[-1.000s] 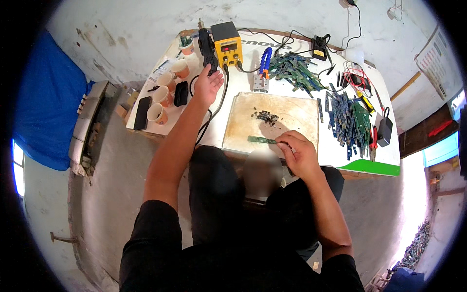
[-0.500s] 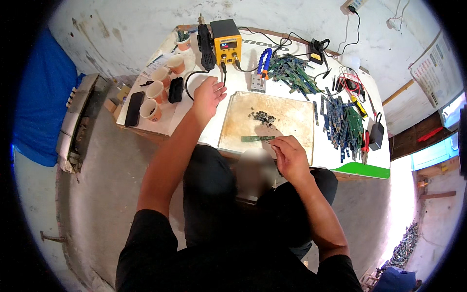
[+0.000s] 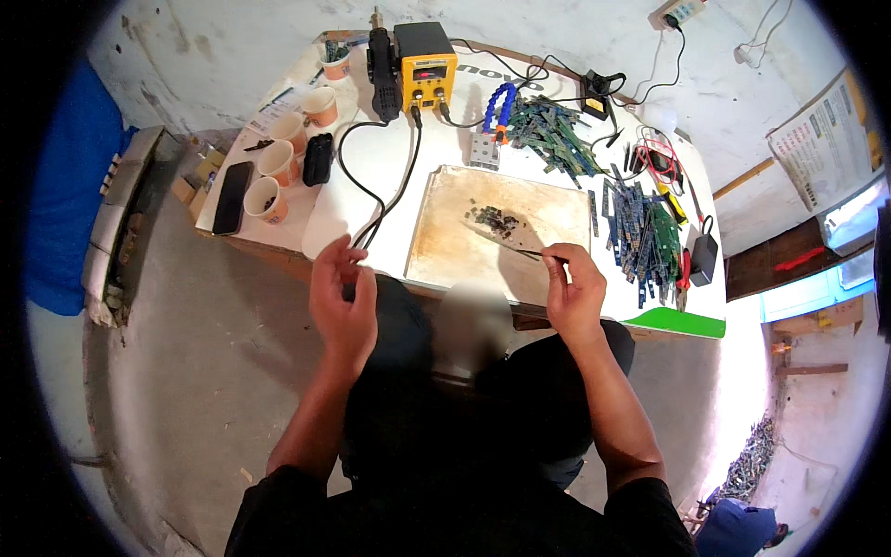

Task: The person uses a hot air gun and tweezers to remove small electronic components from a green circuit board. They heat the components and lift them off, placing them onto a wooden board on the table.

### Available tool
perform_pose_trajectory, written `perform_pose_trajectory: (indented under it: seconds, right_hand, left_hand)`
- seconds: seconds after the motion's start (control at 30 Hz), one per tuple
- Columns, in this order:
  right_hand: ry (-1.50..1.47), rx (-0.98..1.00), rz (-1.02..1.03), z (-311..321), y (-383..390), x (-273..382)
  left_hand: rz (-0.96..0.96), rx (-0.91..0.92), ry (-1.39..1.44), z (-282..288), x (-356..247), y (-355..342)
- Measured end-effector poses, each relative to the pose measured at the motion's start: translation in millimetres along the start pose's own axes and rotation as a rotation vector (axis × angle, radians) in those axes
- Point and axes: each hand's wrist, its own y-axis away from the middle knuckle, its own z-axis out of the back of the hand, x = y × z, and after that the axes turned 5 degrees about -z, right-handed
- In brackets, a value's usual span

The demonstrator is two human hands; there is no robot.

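Note:
My right hand (image 3: 575, 292) pinches a pair of dark, thin tweezers (image 3: 527, 252) over the front part of a tan, stained square board (image 3: 445, 223). The tweezers' tips point left, toward a small heap of dark chips (image 3: 495, 220) lying on the board. My left hand (image 3: 343, 306) hangs in front of the table edge, left of the board, its fingers apart and slightly curled. Beside its fingertips, black cables (image 3: 379, 218) run down from a yellow and black soldering station (image 3: 429, 74). A black hot air gun (image 3: 383, 74) stands upright at the station's left side.
Several paper cups (image 3: 278, 160), a phone (image 3: 232, 198) and a black case (image 3: 318, 158) occupy the table's left. Circuit board strips lie in a green pile (image 3: 549, 135) and a dark pile (image 3: 640, 227). Red-handled pliers (image 3: 685, 271) and a black adapter (image 3: 703, 260) sit at the right edge.
My left hand has come down and left, from beside the station's cables to the table's front edge. The green strip no longer shows on the board. The tweezers remain in my right hand.

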Motion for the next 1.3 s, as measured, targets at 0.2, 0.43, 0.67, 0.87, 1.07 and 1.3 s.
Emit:
perform_pose_trajectory:
  seconds: [0.2,0.43,0.67,0.87,1.07,1.3]
  right_hand:
    - [-0.247,-0.064,-0.264,22.7,-14.5,-25.9]
    - [-0.04,-0.274,-0.241,52.1,-112.7,-72.2]
    - [0.074,-0.328,-0.176,71.3,-200.3,-147.4]
    - [-0.086,-0.361,-0.39,124.2,-122.4,-135.8]
    - [0.023,-0.388,-0.396,198.7,-63.2,-161.7]
    - [0.171,-0.27,-0.402,210.9,-44.7,-146.4]
  left_hand:
    - [-0.001,0.031,-0.023,11.1,-2.1,27.1]
    - [-0.117,0.103,-0.06,14.6,-3.7,22.2]
    - [-0.102,0.11,-0.1,13.2,-4.6,29.6]
    - [-0.125,0.082,-0.138,19.5,6.1,43.2]
    - [-0.222,0.212,-0.292,9.5,-11.5,37.0]
    - [-0.367,0.264,-0.482,4.0,-15.3,34.0]
